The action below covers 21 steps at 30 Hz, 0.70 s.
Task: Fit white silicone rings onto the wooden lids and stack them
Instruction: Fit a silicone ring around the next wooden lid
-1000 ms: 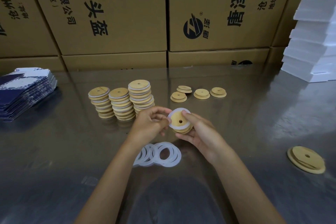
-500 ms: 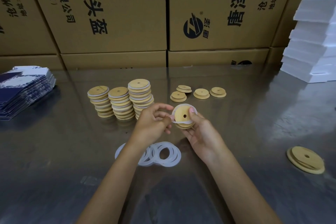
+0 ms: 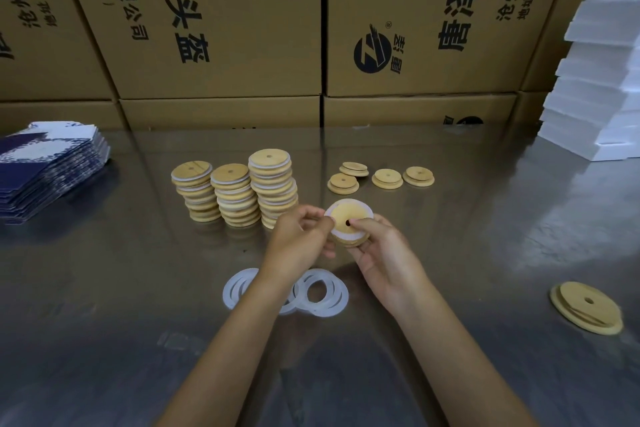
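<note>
My right hand (image 3: 384,256) grips a round wooden lid (image 3: 346,218) with a centre hole, thumb lying across its face. A white silicone ring (image 3: 334,213) sits around the lid's raised part. My left hand (image 3: 299,241) pinches the ring's left edge against the lid. Three stacks of ringed lids (image 3: 235,194) stand just behind my left hand. Several bare lids (image 3: 379,175) lie behind the held one. Loose white rings (image 3: 322,293) lie on the table under my wrists, partly hidden by my left forearm.
Another bare wooden lid (image 3: 585,307) lies alone at the right. A pile of blue-and-white flat cartons (image 3: 48,166) sits at the left, white foam slabs (image 3: 602,80) at the far right. Brown printed cardboard boxes (image 3: 221,21) wall the back of the steel table (image 3: 121,288).
Both hands have lifted slightly with the lid and turned it, its face tilting more toward me. My left fingers have worked round the ring's edge.
</note>
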### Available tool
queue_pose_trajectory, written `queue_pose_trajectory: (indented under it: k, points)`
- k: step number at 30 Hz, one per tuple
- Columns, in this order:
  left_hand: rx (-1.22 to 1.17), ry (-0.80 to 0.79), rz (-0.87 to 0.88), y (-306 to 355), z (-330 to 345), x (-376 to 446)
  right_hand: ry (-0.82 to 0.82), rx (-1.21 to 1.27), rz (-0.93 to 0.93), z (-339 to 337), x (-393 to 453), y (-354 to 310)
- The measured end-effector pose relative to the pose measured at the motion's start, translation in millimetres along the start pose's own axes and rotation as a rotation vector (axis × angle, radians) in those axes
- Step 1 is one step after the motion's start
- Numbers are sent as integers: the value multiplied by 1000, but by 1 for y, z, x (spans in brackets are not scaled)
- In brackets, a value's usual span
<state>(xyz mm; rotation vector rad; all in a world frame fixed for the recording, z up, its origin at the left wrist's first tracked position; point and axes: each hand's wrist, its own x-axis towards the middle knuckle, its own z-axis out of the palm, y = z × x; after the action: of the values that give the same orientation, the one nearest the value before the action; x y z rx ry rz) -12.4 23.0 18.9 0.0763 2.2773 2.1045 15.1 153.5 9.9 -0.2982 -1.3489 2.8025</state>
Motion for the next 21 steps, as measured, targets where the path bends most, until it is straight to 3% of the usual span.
queue_pose_trajectory:
  k: [4, 7, 13, 21]
  points:
    - [103, 3, 146, 1, -3, -1, 14, -359, -77, -4, -2, -5]
    - [229, -43, 237, 0, -5, -1, -19, -492, -100, -9, -1, -7]
    - [165, 49, 178, -1, -8, 2, 51, -545, -249, -10, 3, -3]
    - [192, 54, 156, -5, -11, 7, -14, -634, -204, -12, 3, -3]
